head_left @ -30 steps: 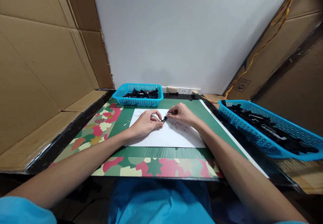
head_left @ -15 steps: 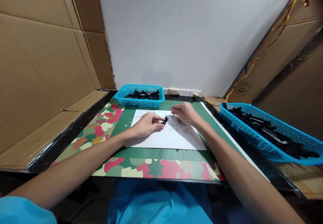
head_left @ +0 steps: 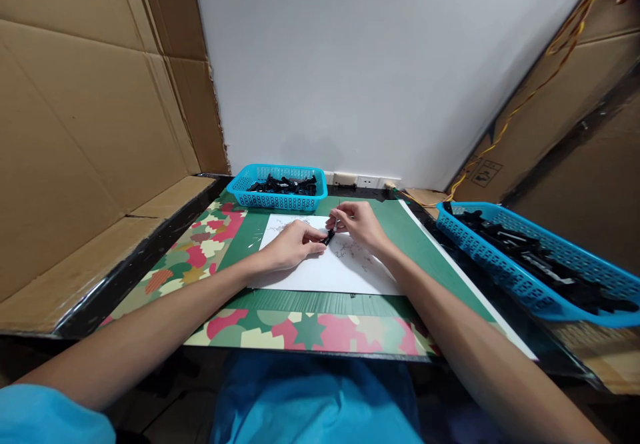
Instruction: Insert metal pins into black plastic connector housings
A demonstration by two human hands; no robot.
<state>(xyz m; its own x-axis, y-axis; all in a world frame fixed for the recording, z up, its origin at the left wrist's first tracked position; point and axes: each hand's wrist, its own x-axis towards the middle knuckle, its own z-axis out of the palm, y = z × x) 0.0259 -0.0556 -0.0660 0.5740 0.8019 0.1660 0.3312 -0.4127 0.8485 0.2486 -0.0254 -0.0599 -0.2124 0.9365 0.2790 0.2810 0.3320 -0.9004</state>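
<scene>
black part (head_left: 327, 239) is clasped in my left fingers (head_left: 315, 249); my right fingers (head_left: 344, 217) pinch a thin tool (head_left: 335, 226) near it.

Left forearm (head_left: 170, 312): extended from near left toward centre
Left grip (head_left: 289, 247): thumb (head_left: 315, 249) and fingers (head_left: 313, 232) pinched, pointing right
Right forearm (head_left: 450, 307): extended from near right toward centre
Right grip (head_left: 363, 223): slightly farther, fingertips (head_left: 333, 215) bunched near left grip, pointing left

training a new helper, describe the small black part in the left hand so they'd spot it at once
On the green mat with patterned edging lies a white paper sheet. Over it, the bare left hand pinches a small, elongated black part. Unlike the black parts heaped in two blue plastic baskets, this one is held.
</scene>
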